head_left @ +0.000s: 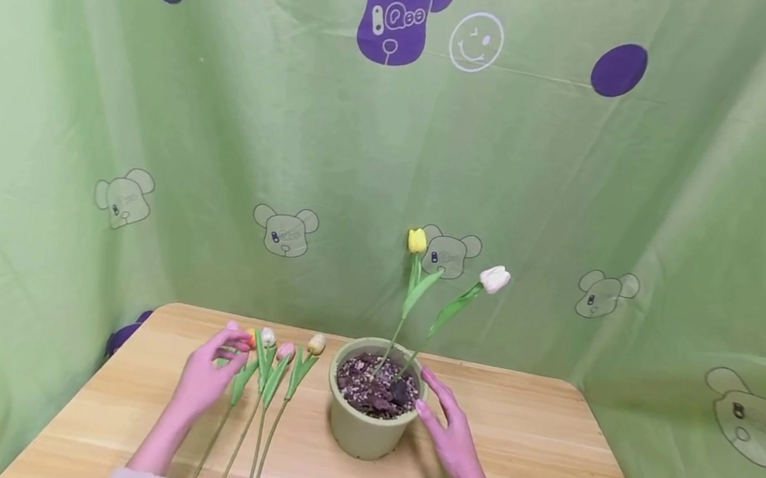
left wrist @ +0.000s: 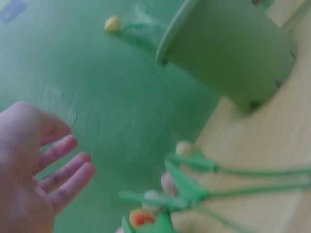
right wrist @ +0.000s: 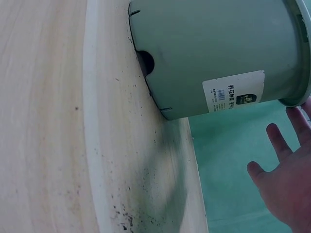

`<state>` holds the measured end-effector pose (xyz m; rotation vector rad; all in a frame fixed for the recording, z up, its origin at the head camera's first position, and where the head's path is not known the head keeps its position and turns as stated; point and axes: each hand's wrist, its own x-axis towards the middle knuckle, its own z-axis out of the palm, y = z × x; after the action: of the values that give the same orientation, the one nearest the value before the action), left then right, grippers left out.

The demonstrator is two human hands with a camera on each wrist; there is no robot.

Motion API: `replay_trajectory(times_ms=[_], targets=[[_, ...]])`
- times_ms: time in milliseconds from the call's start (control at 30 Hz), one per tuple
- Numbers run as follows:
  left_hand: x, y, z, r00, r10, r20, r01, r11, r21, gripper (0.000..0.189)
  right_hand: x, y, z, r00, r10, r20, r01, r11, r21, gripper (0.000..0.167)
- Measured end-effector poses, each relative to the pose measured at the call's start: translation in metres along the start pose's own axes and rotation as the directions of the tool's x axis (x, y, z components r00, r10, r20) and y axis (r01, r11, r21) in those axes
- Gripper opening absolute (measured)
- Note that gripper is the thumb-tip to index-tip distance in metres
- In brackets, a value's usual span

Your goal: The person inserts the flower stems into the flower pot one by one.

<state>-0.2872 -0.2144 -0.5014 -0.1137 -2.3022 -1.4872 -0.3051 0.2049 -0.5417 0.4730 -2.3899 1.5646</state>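
A green plastic flower pot [head_left: 363, 432] full of dark soil [head_left: 367, 389] stands on the table. Two artificial tulips rise from the soil: a yellow tulip [head_left: 416, 241] and a white tulip [head_left: 494, 279] leaning right. My right hand [head_left: 450, 433] has its fingers spread at the pot's right rim; in the right wrist view fingertips touch the rim [right wrist: 291, 103]. My left hand [head_left: 206, 375] hovers by the heads of several tulips lying left of the pot, its fingers loosely bent and nothing held. Among these are an orange-red tulip [left wrist: 142, 217], a pink tulip [head_left: 285, 350] and a pale yellow tulip [head_left: 317, 343].
The wooden table [head_left: 507, 455] has dark soil crumbs [right wrist: 124, 218] scattered on its right part. Behind it and at both sides hangs a green curtain [head_left: 364, 151] with purple bear prints. A white label [right wrist: 233, 91] is stuck on the pot's side.
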Motion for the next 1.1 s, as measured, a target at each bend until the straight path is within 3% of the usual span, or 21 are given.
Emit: replay_trajectory(times_ms=[167,333,533,667,867,1100], targets=[[-0.016,-0.024,-0.024,0.999,-0.04,-0.004,0.04,0.996,0.083,0.032,-0.001,-0.001,-0.003,1.0,0.017,-0.006,-0.017,1.0,0.019,0.054],[-0.024,-0.043,-0.04,0.989,-0.146,0.019,0.142,0.978,0.155,0.035,-0.001,-0.002,-0.004,1.0,0.017,-0.006,-0.017,0.999,0.028,0.054],[-0.038,-0.065,-0.049,0.947,-0.311,0.074,0.296,0.94,0.169,0.04,0.002,-0.003,-0.002,1.0,0.014,0.004,-0.014,0.999,0.036,0.055],[-0.047,-0.075,-0.051,0.923,-0.374,0.088,0.354,0.918,0.181,0.04,0.003,-0.002,0.0,0.999,0.02,0.033,-0.021,0.999,0.033,0.056],[-0.049,-0.079,-0.05,0.922,-0.372,0.109,0.344,0.914,0.217,0.038,0.001,-0.003,-0.002,0.999,0.045,0.02,-0.045,0.999,0.021,0.055],[-0.045,-0.078,-0.047,0.941,-0.316,0.123,0.246,0.886,0.394,0.046,-0.002,-0.003,-0.003,0.999,0.026,0.02,-0.026,0.999,0.033,0.055]])
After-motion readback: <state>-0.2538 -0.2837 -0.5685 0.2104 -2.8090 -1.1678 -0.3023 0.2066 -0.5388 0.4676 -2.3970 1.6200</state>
